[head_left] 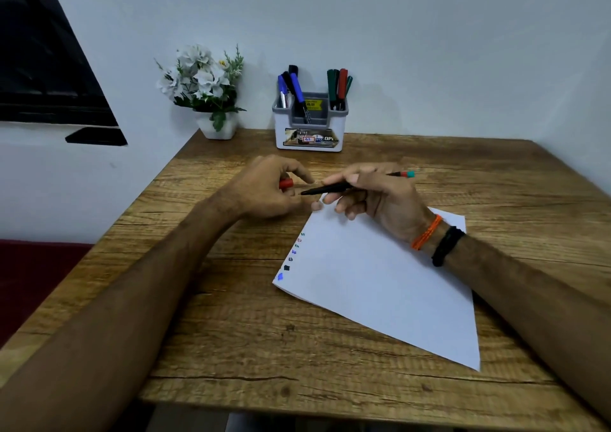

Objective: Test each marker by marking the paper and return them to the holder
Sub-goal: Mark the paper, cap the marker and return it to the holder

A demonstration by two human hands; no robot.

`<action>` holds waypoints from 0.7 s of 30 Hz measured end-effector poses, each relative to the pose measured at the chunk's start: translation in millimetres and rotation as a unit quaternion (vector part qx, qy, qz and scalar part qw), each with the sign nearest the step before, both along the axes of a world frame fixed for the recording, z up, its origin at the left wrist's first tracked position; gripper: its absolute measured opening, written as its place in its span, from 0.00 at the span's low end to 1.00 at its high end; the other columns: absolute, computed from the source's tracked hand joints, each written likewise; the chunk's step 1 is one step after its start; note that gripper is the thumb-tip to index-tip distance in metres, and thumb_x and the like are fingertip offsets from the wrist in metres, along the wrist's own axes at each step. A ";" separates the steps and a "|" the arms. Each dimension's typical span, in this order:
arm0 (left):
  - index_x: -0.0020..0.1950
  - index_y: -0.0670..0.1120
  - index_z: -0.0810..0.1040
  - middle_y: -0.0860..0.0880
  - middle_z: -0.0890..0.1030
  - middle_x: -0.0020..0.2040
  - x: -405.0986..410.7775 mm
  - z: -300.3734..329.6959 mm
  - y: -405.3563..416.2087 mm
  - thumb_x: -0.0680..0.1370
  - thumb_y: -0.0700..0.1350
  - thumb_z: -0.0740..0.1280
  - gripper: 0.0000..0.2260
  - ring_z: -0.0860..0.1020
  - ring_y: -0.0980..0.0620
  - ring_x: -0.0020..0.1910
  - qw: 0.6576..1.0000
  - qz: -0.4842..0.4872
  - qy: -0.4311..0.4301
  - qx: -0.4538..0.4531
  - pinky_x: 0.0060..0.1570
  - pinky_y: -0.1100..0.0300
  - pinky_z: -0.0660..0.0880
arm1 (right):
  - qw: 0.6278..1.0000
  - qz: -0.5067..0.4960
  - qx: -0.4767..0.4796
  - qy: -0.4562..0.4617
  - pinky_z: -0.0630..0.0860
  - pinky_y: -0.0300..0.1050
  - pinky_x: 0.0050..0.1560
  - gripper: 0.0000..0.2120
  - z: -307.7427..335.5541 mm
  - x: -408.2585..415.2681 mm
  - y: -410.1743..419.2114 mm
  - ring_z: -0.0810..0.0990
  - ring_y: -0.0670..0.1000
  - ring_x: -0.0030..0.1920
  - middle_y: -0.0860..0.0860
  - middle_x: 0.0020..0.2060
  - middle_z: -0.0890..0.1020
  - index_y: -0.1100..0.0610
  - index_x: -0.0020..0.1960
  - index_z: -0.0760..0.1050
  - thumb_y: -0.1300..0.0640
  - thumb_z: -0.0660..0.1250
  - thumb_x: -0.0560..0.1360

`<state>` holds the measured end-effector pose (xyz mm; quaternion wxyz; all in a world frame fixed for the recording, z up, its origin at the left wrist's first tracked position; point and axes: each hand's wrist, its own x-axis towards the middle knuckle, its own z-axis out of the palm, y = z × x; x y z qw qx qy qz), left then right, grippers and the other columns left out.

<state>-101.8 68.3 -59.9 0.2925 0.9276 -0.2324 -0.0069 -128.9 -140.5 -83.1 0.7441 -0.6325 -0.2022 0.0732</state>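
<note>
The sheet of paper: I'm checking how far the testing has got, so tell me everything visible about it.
The sheet of paper is plain white, lying flat and skewed on the wooden table. Along its left edge runs a column of small test marks in blue, black, green and red. The rest is blank. The right hand hovers over its far corner; whether it touches is unclear.

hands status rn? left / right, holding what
Left hand: closed on a red cap.
Right hand: closed on a black marker, uncapped, held just above the paper's top corner.
</note>
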 end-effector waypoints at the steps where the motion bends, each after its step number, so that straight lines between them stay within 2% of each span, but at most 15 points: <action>1: 0.56 0.54 0.79 0.59 0.73 0.38 1.3 0.1 0.0 0.68 0.55 0.75 0.18 0.73 0.60 0.39 1.000 -0.003 0.004 0.010 0.39 0.61 0.68 | 1.000 -0.008 -0.018 -0.020 0.76 0.38 0.29 0.10 -0.7 -1.6 1.5 0.83 0.50 0.31 0.58 0.36 0.85 0.64 0.48 0.81 0.60 0.65 0.73; 3: 0.56 0.55 0.79 0.60 0.74 0.40 3.3 -1.6 0.5 0.66 0.59 0.75 0.21 0.73 0.62 0.40 1.000 -0.010 0.010 0.028 0.38 0.63 0.67 | 0.996 -0.025 -0.066 -0.049 0.75 0.38 0.27 0.05 -1.6 -4.6 5.8 0.80 0.48 0.28 0.54 0.32 0.83 0.62 0.44 0.80 0.60 0.69 0.72; 5: 0.56 0.56 0.79 0.60 0.74 0.43 5.6 -4.9 2.0 0.66 0.60 0.75 0.20 0.72 0.63 0.40 0.999 -0.014 0.007 0.047 0.37 0.63 0.66 | 0.995 -0.015 -0.089 -0.041 0.75 0.39 0.26 0.05 -2.1 -6.2 9.4 0.79 0.49 0.26 0.54 0.30 0.81 0.63 0.45 0.79 0.61 0.68 0.72; 8: 0.57 0.54 0.79 0.57 0.75 0.46 9.2 -8.3 3.6 0.69 0.55 0.75 0.18 0.71 0.62 0.38 0.998 -0.022 -0.006 0.065 0.35 0.64 0.65 | 0.995 0.011 -0.102 -0.019 0.77 0.40 0.27 0.09 -2.1 -7.3 10.4 0.82 0.50 0.28 0.56 0.31 0.82 0.65 0.47 0.80 0.62 0.64 0.72; 12: 0.58 0.55 0.79 0.52 0.80 0.47 11.3 -9.7 3.9 0.69 0.55 0.75 0.19 0.73 0.60 0.37 0.997 -0.021 -0.001 0.074 0.33 0.64 0.65 | 0.990 0.013 -0.135 -0.031 0.79 0.41 0.30 0.07 -5.0 -9.2 11.9 0.83 0.51 0.30 0.57 0.33 0.83 0.67 0.48 0.81 0.63 0.68 0.73; 15: 0.58 0.54 0.79 0.56 0.77 0.47 10.4 -8.9 3.1 0.69 0.55 0.75 0.19 0.71 0.61 0.39 0.997 -0.021 -0.008 0.077 0.36 0.64 0.65 | 0.984 0.006 -0.170 -0.055 0.80 0.42 0.30 0.04 -6.7 -10.1 13.4 0.82 0.51 0.29 0.56 0.32 0.83 0.67 0.48 0.81 0.68 0.68 0.75; 17: 0.59 0.54 0.79 0.57 0.76 0.51 9.8 -8.4 2.8 0.69 0.55 0.75 0.20 0.72 0.60 0.43 0.996 -0.023 -0.015 0.084 0.42 0.63 0.66 | 0.982 -0.002 -0.183 -0.055 0.80 0.43 0.31 0.05 -6.0 -10.6 14.1 0.82 0.51 0.29 0.57 0.32 0.83 0.65 0.46 0.82 0.70 0.67 0.75; 18: 0.59 0.54 0.79 0.57 0.76 0.50 9.1 -8.5 2.7 0.69 0.55 0.75 0.20 0.72 0.60 0.43 0.996 -0.023 -0.017 0.085 0.42 0.63 0.66 | 0.981 -0.005 -0.184 -0.055 0.80 0.43 0.31 0.06 -5.7 -10.7 14.5 0.82 0.51 0.29 0.57 0.32 0.83 0.65 0.46 0.82 0.71 0.67 0.75; 21: 0.59 0.53 0.79 0.61 0.71 0.35 7.3 -7.5 2.5 0.69 0.52 0.76 0.19 0.69 0.62 0.33 0.997 -0.025 -0.011 0.071 0.39 0.62 0.65 | 0.979 -0.014 -0.194 -0.053 0.80 0.43 0.30 0.07 -6.2 -11.8 17.1 0.82 0.51 0.29 0.56 0.31 0.83 0.67 0.47 0.82 0.72 0.66 0.75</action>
